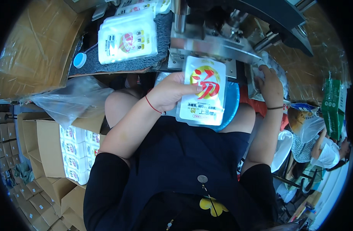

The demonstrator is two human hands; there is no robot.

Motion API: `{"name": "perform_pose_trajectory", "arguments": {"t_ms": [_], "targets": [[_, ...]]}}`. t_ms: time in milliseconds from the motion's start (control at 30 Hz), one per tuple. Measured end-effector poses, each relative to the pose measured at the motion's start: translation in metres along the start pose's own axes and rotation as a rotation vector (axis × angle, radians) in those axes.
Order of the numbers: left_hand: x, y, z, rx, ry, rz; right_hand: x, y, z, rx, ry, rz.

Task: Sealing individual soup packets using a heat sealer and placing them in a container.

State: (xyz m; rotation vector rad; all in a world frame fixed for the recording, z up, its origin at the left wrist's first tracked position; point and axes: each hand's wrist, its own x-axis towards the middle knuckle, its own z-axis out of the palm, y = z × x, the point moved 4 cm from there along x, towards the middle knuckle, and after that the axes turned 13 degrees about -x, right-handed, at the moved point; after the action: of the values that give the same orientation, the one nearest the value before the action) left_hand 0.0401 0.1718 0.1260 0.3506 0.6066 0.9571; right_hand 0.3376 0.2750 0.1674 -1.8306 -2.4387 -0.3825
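My left hand (170,91) is closed on white pouches (204,109), thumb on top. Their front carries a big red character over a yellow disc, and a doubled lower edge suggests more than one. They are held up before the metal press (218,44), close to its lower plate. To the right of the press, my right hand (270,84) reaches over a tray-like holder (254,86) with clear crumpled plastic beside it. Its fingers are bent but apart, and I see nothing between them. What the fingertips touch is hard to make out.
On the grey cloth-covered bench (84,67) lie a stack of white pouches (126,40) and a blue round cap (79,60). A blue basin (232,104) sits at my lap. An open carton (49,148) with packed pouches stands left. Another person (326,152) is at far right.
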Motion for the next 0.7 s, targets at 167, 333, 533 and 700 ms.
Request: {"name": "perform_pose_trajectory", "arguments": {"t_ms": [167, 333, 533, 700], "targets": [[-0.034, 0.094, -0.048, 0.963, 0.557, 1.226, -0.009, 0.002, -0.002, 0.097, 0.164, -0.053], [-0.07, 0.087, -0.079, 2.222, 0.609, 0.746, -0.006, 0.014, 0.003, 0.098, 0.183, 0.033], [-0.086, 0.057, -0.062, 0.401, 0.402, 0.764, -0.027, -0.02, -0.039, 0.434, 0.348, 0.063], [-0.065, 0.021, -0.032, 0.894, 0.304, 0.587, -0.028, -0.108, -0.072, 1.024, 0.032, -0.363]]}}
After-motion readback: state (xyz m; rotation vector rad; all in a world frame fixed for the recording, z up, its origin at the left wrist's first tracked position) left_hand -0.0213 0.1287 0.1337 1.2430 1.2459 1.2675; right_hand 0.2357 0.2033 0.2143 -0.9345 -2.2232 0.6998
